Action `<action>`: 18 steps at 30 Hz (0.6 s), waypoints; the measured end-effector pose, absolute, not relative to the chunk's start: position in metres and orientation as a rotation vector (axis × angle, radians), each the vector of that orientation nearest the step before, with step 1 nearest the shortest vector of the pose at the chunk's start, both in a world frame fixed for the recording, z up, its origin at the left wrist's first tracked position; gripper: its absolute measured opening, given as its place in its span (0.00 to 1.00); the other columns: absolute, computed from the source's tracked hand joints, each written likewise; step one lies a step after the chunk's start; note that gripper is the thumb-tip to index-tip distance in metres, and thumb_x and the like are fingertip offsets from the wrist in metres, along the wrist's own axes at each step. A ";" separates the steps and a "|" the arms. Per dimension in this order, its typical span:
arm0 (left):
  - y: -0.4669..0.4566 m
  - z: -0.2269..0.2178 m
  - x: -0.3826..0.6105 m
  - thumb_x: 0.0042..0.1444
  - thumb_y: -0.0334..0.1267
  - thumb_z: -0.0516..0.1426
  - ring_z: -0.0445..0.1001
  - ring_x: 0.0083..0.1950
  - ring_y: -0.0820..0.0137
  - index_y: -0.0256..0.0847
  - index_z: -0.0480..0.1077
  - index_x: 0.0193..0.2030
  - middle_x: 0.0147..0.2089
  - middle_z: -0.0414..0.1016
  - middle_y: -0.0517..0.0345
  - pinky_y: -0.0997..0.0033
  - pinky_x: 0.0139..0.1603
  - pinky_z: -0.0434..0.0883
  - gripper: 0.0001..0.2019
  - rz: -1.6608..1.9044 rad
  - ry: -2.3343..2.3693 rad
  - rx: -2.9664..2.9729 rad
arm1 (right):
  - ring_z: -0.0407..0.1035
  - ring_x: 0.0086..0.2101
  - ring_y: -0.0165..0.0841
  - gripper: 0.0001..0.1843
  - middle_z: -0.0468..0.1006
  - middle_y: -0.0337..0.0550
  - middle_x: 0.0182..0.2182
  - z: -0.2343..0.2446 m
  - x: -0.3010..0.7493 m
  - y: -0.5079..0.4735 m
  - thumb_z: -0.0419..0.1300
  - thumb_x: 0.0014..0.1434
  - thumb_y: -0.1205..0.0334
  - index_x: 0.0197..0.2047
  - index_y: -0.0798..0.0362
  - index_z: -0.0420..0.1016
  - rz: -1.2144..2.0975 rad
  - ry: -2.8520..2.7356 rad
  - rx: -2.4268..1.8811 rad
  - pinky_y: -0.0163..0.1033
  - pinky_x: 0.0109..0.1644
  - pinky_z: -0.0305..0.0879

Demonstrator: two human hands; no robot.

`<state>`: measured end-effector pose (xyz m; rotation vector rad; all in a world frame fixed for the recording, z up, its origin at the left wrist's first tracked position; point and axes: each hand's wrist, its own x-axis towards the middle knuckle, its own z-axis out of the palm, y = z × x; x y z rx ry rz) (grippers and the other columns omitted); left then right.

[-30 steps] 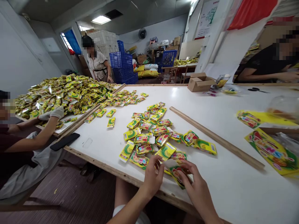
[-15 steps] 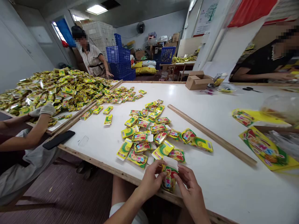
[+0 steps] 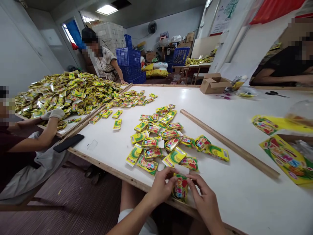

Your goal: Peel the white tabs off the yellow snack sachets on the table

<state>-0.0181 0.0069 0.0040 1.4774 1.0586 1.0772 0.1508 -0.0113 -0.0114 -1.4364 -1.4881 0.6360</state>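
My left hand (image 3: pixel 160 186) and my right hand (image 3: pixel 204 197) together pinch a small stack of colourful snack packets (image 3: pixel 180 188), held upright over the near edge of the white table (image 3: pixel 244 195). Both hands are closed on the stack from either side. Just beyond them lies a loose scatter of yellow and green packets (image 3: pixel 166 140) on the table top.
A long wooden strip (image 3: pixel 227 145) crosses the table to the right. Larger yellow bags (image 3: pixel 286 156) lie at far right. A huge packet heap (image 3: pixel 63 94) covers the left table, where a gloved person (image 3: pixel 36 137) sits. A black phone (image 3: pixel 68 143), a cardboard box (image 3: pixel 214 85), blue crates (image 3: pixel 128 62) and two other people are around.
My hands lifted packets off the table edge, gathered them into an upright stack and keep holding it. The view has shifted slightly.
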 end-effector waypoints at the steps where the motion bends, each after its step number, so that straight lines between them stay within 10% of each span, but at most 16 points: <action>1: 0.007 0.004 -0.017 0.57 0.30 0.55 0.75 0.46 0.64 0.38 0.72 0.44 0.45 0.76 0.50 0.66 0.48 0.72 0.09 1.115 1.055 1.487 | 0.74 0.43 0.40 0.15 0.80 0.45 0.41 -0.012 0.149 -0.011 0.57 0.58 0.48 0.37 0.50 0.77 0.629 -1.462 -1.417 0.40 0.46 0.72; 18: 0.005 0.020 -0.011 0.56 0.30 0.57 0.74 0.44 0.66 0.39 0.73 0.42 0.41 0.76 0.53 0.68 0.47 0.70 0.08 1.246 1.126 1.620 | 0.74 0.35 0.35 0.13 0.80 0.42 0.37 -0.006 0.145 -0.015 0.59 0.59 0.50 0.39 0.49 0.77 0.515 -1.491 -1.404 0.37 0.42 0.71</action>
